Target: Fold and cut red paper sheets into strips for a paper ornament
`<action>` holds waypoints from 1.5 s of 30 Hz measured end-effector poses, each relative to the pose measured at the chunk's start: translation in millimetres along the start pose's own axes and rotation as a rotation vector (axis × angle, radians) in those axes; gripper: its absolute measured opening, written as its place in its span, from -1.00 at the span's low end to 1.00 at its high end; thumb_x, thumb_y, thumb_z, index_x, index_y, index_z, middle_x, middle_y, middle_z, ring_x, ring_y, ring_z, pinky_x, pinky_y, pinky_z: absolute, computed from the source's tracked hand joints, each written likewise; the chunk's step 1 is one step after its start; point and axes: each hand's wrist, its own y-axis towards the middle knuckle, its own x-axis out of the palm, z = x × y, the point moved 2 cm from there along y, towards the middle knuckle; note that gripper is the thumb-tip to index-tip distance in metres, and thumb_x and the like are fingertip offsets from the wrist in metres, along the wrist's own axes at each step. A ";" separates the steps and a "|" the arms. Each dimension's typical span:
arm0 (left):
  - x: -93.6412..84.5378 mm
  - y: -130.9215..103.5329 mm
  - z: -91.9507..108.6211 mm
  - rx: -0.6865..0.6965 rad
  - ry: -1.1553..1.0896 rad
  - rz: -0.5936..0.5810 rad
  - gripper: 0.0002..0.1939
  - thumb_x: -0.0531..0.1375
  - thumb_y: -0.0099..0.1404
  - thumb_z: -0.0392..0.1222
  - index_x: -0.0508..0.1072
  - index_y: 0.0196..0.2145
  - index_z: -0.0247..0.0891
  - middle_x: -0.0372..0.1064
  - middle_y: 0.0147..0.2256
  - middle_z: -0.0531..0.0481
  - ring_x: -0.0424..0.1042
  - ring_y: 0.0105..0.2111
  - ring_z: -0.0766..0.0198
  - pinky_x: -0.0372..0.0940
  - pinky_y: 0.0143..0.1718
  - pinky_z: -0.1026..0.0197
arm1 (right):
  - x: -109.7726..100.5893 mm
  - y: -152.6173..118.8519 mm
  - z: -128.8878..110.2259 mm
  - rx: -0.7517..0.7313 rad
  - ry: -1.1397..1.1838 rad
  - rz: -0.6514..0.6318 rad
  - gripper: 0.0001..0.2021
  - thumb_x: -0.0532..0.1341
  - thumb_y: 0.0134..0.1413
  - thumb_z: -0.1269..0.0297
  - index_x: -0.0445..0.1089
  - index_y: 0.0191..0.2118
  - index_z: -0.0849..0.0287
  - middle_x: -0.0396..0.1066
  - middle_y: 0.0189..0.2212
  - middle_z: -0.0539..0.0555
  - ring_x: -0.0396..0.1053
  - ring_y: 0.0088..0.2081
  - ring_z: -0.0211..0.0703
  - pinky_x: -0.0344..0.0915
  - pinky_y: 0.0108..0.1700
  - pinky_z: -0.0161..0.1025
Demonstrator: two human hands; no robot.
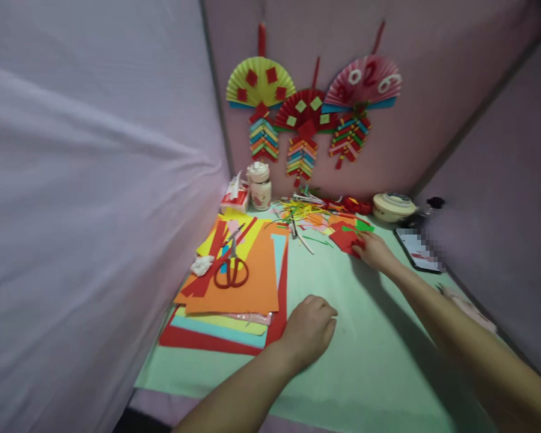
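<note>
My right hand [373,252] reaches to the back right of the table, its fingers closed on the edge of a red paper square [342,237]. Scraps of green paper [364,227] lie just beyond it. My left hand [310,329] rests on the pale green tabletop, loosely bent, thumb apart from the fingers and nothing visible in it. Left of that hand is a stack of coloured paper with an orange sheet [256,288] near the top. Red-handled scissors [231,270] lie on the stack, beside red paper strips [214,252] and a crumpled white tissue [202,265].
A heap of thin paper offcuts [304,210] spreads along the back. Behind stand a tissue box [234,197], a white bottle [260,189] and a round lidded container [393,207]. A phone [417,249] lies at right. Folded paper fans [260,81] hang on the wall.
</note>
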 end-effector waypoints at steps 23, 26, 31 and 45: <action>-126.5 -60.1 -63.0 -0.460 0.437 -0.140 -0.31 0.25 0.16 0.10 0.27 0.19 -0.17 -0.02 0.32 -0.18 -0.07 0.31 -0.06 -0.19 0.28 -0.19 | 39.1 -190.7 -124.6 -0.335 0.830 -0.071 -0.74 0.09 0.20 0.20 0.34 -0.02 0.02 0.41 -0.01 0.11 0.38 0.00 -0.04 0.33 0.05 -0.06; -126.3 -64.4 -63.3 -0.405 0.451 -0.046 -0.64 0.13 0.29 -0.02 0.44 0.00 -0.18 0.24 0.19 -0.12 0.13 0.23 0.05 -0.13 0.28 -0.11 | 40.2 -193.6 -123.8 -0.371 0.845 -0.057 -0.76 0.08 0.20 0.24 0.35 -0.04 0.01 0.41 -0.04 0.10 0.38 -0.02 -0.06 0.33 0.02 -0.08; -114.5 -61.5 -54.5 -0.309 0.453 -0.056 -0.53 0.22 0.20 0.08 0.43 0.00 -0.21 0.33 0.11 -0.14 0.22 0.17 -0.01 0.02 0.22 -0.04 | 39.6 -196.7 -124.5 -0.416 0.852 -0.016 -0.77 0.08 0.22 0.27 0.35 -0.05 0.08 0.41 -0.06 0.12 0.37 -0.05 -0.07 0.31 0.01 -0.09; -95.2 -46.4 -34.6 -0.366 0.556 0.100 -0.70 0.01 0.35 -0.12 0.41 -0.47 -0.22 0.42 -0.46 -0.05 0.37 -0.41 0.19 0.11 -0.37 0.20 | 35.3 -197.4 -126.1 -0.457 0.856 0.023 -0.80 0.13 0.19 0.37 0.39 -0.08 0.12 0.40 -0.09 0.12 0.36 -0.06 -0.11 0.29 0.00 -0.15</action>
